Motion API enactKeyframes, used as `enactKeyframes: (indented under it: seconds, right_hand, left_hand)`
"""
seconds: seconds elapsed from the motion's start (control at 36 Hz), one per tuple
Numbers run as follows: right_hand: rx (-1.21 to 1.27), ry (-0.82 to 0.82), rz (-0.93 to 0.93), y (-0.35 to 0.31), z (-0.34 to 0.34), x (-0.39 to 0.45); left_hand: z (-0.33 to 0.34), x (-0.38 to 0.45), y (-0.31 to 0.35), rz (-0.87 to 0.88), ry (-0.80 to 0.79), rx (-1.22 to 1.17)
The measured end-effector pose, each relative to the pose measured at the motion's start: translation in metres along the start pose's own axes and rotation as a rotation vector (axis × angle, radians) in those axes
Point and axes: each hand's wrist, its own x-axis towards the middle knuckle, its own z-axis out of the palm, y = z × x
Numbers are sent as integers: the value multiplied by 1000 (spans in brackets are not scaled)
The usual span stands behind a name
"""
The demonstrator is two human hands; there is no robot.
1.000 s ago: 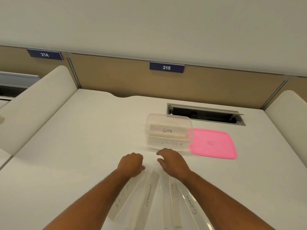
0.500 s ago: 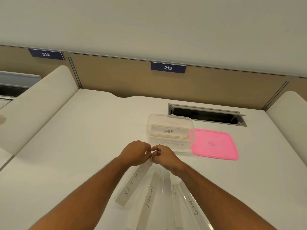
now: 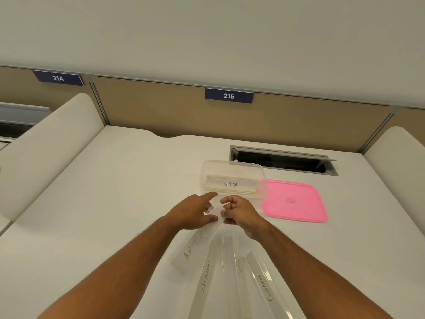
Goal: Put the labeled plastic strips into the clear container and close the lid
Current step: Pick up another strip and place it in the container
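Observation:
A clear strip marked BATMAN [image 3: 193, 249] is lifted at its far end, pinched between my left hand [image 3: 195, 211] and my right hand [image 3: 239, 211] just in front of the clear container [image 3: 233, 180]. That container sits lidless on the desk and holds a stack of strips, the top one reading GAMA [image 3: 231, 184]. The pink lid [image 3: 295, 200] lies flat to its right. Further strips lie fanned out between my forearms: ELEPHANT [image 3: 205, 276], BETA [image 3: 240, 269] and GIRAFFE [image 3: 264, 286].
The white desk [image 3: 115, 192] is bounded by a tan partition with plates 214 and 215 at the back and rounded white dividers on both sides. An open cable slot [image 3: 282, 161] lies behind the container.
My hands came together on the far end of the BATMAN strip and raised it toward the container. The other strips, the container and the lid stayed in place.

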Motion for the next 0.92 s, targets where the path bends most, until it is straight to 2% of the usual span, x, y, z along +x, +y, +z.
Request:
enactKeyframes:
  seconds: [0.28,0.58,0.67,0.92]
  right_hand:
    - [228,122,1,-12,-42,0]
    - [359,122,13,-25,-87,-9]
    - [311,95,15,-28,-96,-13]
    - [-108,56,-30,-39,-113,-16]
  left_hand:
    - [3,7,3,5,-49,17]
    - [-8,12,8,45,-75,-69]
    - [-10,14,12,56,-44,-40]
    - [-16,22,19,97,2,12]
